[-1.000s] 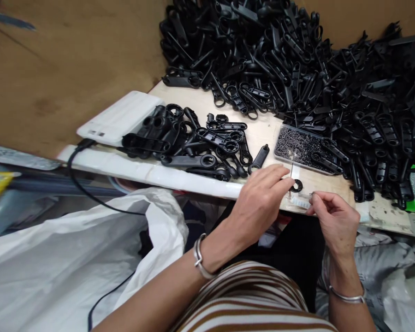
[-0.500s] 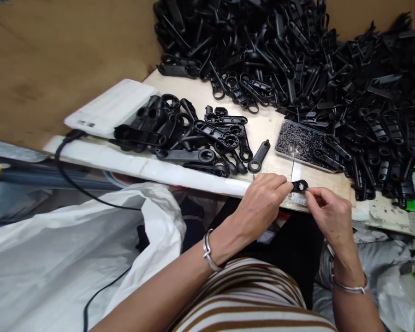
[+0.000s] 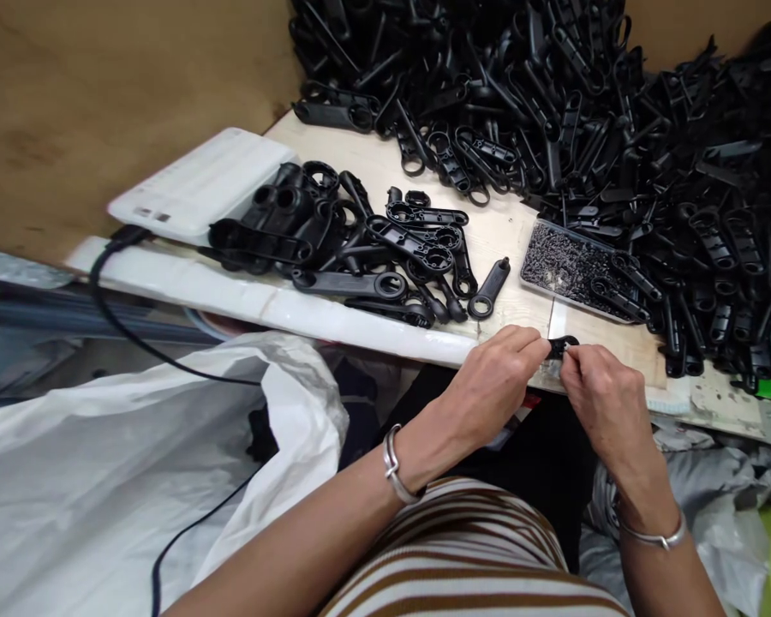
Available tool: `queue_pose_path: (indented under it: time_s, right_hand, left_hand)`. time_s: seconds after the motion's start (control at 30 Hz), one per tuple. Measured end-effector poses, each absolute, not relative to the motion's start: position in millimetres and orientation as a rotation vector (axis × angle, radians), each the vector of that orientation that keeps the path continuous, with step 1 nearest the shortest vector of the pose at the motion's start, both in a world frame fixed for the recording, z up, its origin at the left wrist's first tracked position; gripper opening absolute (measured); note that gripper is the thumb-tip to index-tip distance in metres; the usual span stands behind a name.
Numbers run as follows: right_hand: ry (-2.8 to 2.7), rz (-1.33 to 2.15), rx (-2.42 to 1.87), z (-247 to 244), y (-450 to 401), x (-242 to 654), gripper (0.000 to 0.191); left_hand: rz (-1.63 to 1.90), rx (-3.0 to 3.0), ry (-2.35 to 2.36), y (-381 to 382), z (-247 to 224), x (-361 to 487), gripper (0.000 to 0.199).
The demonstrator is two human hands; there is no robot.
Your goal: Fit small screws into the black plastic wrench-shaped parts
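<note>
At the table's front edge, my left hand (image 3: 498, 364) is closed on a small black plastic part (image 3: 561, 344) with a ring-shaped end, most of it hidden behind the fingers. My right hand (image 3: 607, 394) is pinched at that ring, its fingertips covering the right side; whatever sits between them cannot be made out. Just beyond the hands lies a single black plastic arm (image 3: 489, 289) with a ring at its near end. A shallow clear box (image 3: 540, 287) of tiny dark pieces stands behind my right hand, two black parts lying across its right end.
A big heap of black plastic parts (image 3: 552, 103) covers the back and right. Several similar parts (image 3: 360, 248) lie in a smaller pile on the left, beside a white box-shaped device (image 3: 199, 184) with a black cable (image 3: 112, 300). A white sack (image 3: 283, 403) hangs below the edge.
My right hand has shifted slightly left and turned over the ring end, hiding more of it. The left hand keeps its hold on the part. The camera view has shifted a little.
</note>
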State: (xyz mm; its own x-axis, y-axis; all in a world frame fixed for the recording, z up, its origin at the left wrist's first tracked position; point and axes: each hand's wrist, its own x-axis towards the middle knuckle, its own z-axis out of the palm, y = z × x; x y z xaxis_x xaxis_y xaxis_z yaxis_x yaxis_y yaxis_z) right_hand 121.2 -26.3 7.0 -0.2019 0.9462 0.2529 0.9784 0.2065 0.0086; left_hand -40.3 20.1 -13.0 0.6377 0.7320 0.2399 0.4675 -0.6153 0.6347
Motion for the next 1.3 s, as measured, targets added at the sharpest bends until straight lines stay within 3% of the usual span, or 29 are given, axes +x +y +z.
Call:
queue_pose_path:
  time_s: [0.27, 0.53, 0.63, 0.87, 1.2, 1.3]
  right_hand:
    - [-2.244, -0.129, -2.054, 11.9, -26.7, 108.5, 0.023]
    - [-1.843, 0.650, -1.982, 18.7, -16.9, 137.3, 0.023]
    - [-1.813, 0.762, -2.037, 22.3, -10.3, 139.9, 0.024]
    - [-1.945, 0.522, -2.104, 24.7, -6.7, 129.2, 0.023]
    - [-2.396, -0.271, -2.333, 25.3, -12.2, 91.1, 0.019]
    - [-2.363, -0.373, -2.404, 25.9, -9.4, 79.6, 0.024]
  left_hand:
    - [0.653, 2.324, 0.917, 21.4, -11.0, -41.3, 0.020]
    - [0.470, 2.410, 0.928, 23.6, -1.0, -42.9, 0.018]
    - [0.404, 2.432, 0.911, 24.0, 1.9, -43.3, 0.021]
    - [0.352, 2.419, 0.867, 26.0, 3.7, -42.8, 0.020]
    - [0.342, 2.396, 0.852, 24.6, 2.2, -42.6, 0.017]
    - [0.379, 2.381, 0.853, 25.0, -2.4, -43.2, 0.019]
